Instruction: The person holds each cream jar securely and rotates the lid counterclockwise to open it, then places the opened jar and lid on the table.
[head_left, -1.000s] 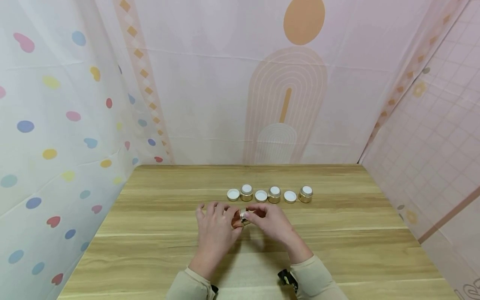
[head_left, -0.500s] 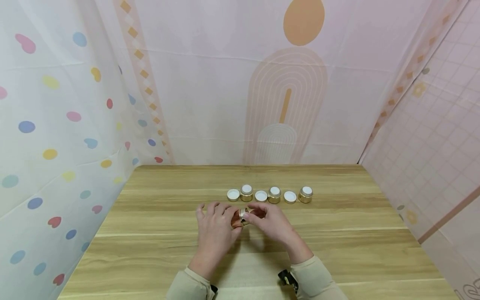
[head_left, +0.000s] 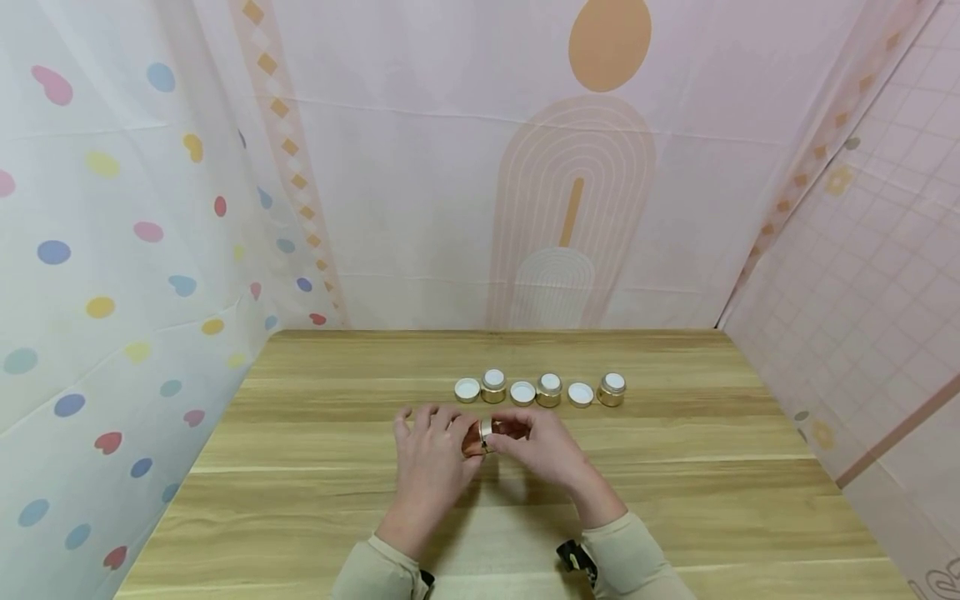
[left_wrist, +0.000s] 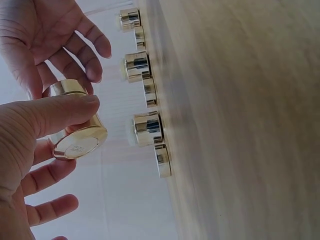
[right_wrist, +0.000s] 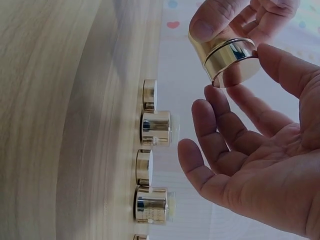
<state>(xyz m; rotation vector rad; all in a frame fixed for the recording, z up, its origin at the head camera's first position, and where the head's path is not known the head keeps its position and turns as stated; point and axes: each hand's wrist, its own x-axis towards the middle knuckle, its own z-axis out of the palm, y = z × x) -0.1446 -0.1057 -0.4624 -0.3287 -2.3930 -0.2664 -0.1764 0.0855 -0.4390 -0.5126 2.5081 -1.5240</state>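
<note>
In the head view, a small gold cosmetic jar (head_left: 486, 433) lies sideways between my two hands above the table. My left hand (head_left: 433, 454) grips its body, thumb across the side; the jar's round base (left_wrist: 77, 145) faces the left wrist camera. The gold lid (right_wrist: 227, 62) sits on the jar's other end. My right hand (head_left: 551, 450) pinches the lid's rim between thumb and a fingertip, the other fingers spread loosely beyond it, as the right wrist view shows. Whether the lid is fully seated cannot be told.
Behind the hands, open gold jars (head_left: 549, 390) with white tops alternate in a row with upturned lids (head_left: 522, 393), white inside. They stand on a wood-grain table (head_left: 300, 467). Patterned cloth (head_left: 420, 208) hangs along the table's back and sides.
The right thumb has shifted slightly down and left on the lid's rim, baring more of the lid. The left hand and the row of jars have stayed put.
</note>
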